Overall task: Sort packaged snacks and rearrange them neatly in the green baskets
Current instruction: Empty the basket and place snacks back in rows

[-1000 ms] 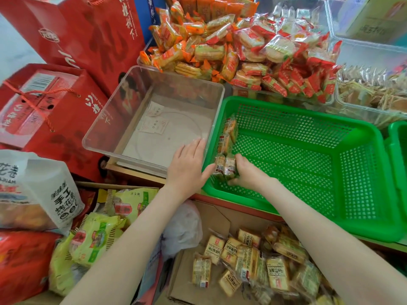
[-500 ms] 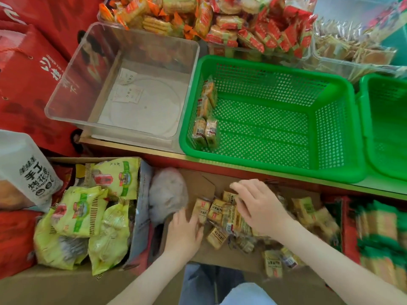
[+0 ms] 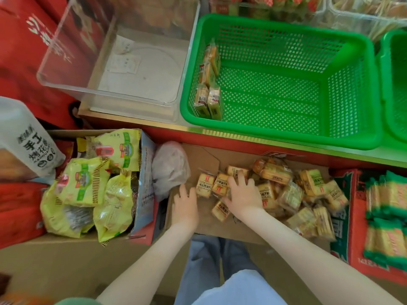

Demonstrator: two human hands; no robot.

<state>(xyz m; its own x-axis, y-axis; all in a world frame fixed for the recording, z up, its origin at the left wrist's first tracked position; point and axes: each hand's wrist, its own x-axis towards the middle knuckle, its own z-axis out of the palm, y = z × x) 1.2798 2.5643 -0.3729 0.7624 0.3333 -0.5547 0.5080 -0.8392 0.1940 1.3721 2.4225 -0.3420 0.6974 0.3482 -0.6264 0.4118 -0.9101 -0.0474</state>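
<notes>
Small yellow-brown snack packets (image 3: pixel 284 190) lie heaped in an open cardboard box (image 3: pixel 209 223) below the shelf. My right hand (image 3: pixel 242 192) lies on the left end of the heap, its fingers curled over a snack packet (image 3: pixel 220 183). My left hand (image 3: pixel 185 203) rests flat on the box floor just left of another packet (image 3: pixel 204 186), touching none that I can see. Up on the shelf, the green basket (image 3: pixel 286 133) holds several of the same packets (image 3: pixel 208 102) standing in a row along its left wall.
A clear plastic bin (image 3: pixel 110 93) stands left of the basket, and a second green basket (image 3: pixel 394 84) stands at the right. Yellow-green bags (image 3: pixel 88 183) fill a box on the left. Green-edged packs (image 3: pixel 387 216) lie in a red box at the right.
Both hands left the green basket and dropped to the cardboard box. The right hand has settled onto the packets, the left beside it. The view tilted downward.
</notes>
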